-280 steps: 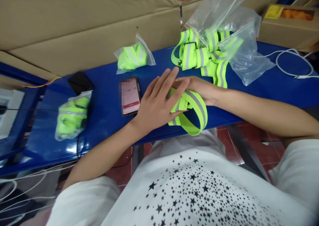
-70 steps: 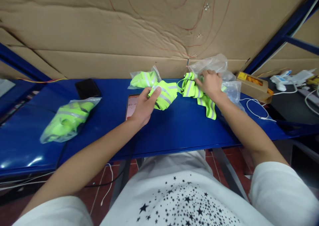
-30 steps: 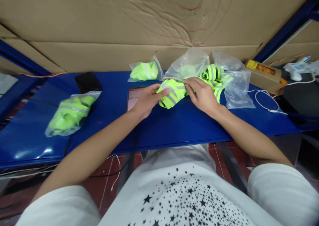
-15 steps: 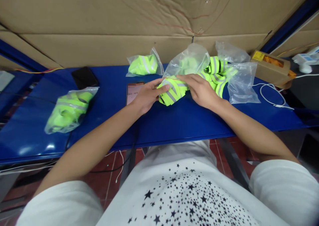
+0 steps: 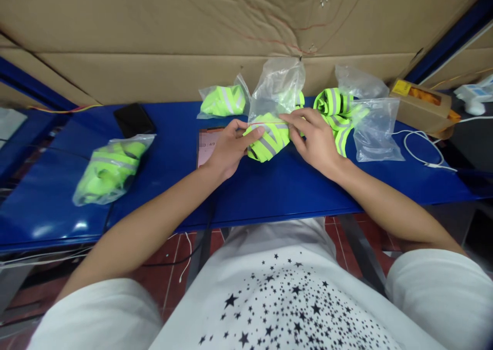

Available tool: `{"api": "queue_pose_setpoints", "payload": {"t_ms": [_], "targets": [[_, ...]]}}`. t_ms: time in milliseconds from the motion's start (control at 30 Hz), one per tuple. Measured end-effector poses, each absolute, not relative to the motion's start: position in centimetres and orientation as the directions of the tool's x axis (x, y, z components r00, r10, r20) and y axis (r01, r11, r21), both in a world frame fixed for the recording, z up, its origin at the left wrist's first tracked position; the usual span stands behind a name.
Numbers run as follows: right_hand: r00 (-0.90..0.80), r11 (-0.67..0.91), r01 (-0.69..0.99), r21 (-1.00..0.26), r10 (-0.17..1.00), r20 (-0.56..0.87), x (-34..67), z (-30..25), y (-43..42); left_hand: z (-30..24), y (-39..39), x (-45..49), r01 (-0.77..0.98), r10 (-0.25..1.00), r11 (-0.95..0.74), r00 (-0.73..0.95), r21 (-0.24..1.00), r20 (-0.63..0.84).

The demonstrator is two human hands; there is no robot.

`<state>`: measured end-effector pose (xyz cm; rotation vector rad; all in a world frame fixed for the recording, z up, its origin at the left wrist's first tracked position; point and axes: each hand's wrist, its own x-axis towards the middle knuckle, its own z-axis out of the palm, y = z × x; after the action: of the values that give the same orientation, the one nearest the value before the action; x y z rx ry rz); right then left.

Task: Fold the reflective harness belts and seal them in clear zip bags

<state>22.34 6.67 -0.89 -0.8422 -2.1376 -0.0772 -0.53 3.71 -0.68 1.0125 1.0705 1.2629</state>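
My left hand (image 5: 227,149) is closed on a folded bundle of neon-yellow reflective strap (image 5: 268,143), its thumb lying on top. The bundle sits at the lower end of a clear plastic bag (image 5: 275,85), where a thin red line crosses it; how far it lies inside the bag I cannot make out. My right hand (image 5: 316,143) pinches the bag's edge at the right end of that red line. Just beyond the right hand lie loose reflective straps (image 5: 337,116), partly coiled.
Bagged yellow straps lie at the left (image 5: 111,172) and at the back (image 5: 223,100). A phone with a lit screen (image 5: 206,144) is beside my left hand, a black object (image 5: 133,120) farther left. Clear bags (image 5: 375,134), a white cable (image 5: 421,152) and a cardboard box (image 5: 419,108) stand right.
The clear bag has straightened and shifted left, and the yellow seen in its upper part is mostly gone. My right hand's fingers have drawn back slightly and curled. The left hand keeps its hold.
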Motion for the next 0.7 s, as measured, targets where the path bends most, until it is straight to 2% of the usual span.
{"api": "queue_pose_setpoints", "payload": {"t_ms": [133, 267, 400, 567, 700], "targets": [[-0.425, 0.788, 0.598, -0.145, 0.465, 0.777, 22.1, -1.3, 6.5, -0.7, 3.6, -0.4, -0.220, 0.999, 0.009, -0.034, 0.976, -0.017], [-0.436, 0.787, 0.590, -0.181, 0.499, 0.749, 21.9, -1.4, 5.9, -0.8, 3.7, -0.4, -0.233, 0.998, -0.040, -0.054, 0.972, 0.028], [-0.433, 0.811, 0.559, -0.175, 0.465, 0.772, 21.8, -1.0, 6.1, -1.2, 3.9, -0.3, -0.248, 0.995, -0.074, -0.082, 0.966, 0.055], [-0.393, 0.779, 0.587, -0.218, 0.511, 0.765, 21.6, -1.0, 6.3, -1.8, 4.1, -0.3, -0.265, 0.981, -0.149, -0.160, 0.953, 0.109], [-0.453, 0.847, 0.495, -0.192, 0.440, 0.775, 21.3, -1.3, 5.6, -2.2, 4.5, -0.6, -0.230, 0.967, -0.212, -0.189, 0.950, 0.170]]}}
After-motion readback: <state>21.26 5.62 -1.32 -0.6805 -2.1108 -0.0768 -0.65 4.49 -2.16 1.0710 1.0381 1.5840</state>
